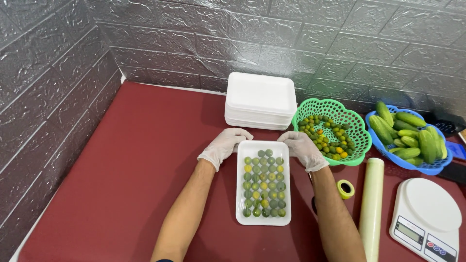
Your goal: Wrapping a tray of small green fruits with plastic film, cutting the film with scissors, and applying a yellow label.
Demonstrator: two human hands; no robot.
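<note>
Gripping the far corners of one white foam tray [241, 204], the gloved left hand [222, 145] and gloved right hand [303, 149] are each curling their fingers over its rim. It is lying lengthwise on the red table [141, 160], carrying roughly forty small round limes [264, 184], mostly green and a few yellowish, in neat rows. Sitting around it are one stack of empty trays [260, 99], two baskets, a green basket [357, 127] and a blue basket [439, 167], one film roll [372, 206], one yellow tape roll [345, 188] and one kitchen scale [429, 216].
</note>
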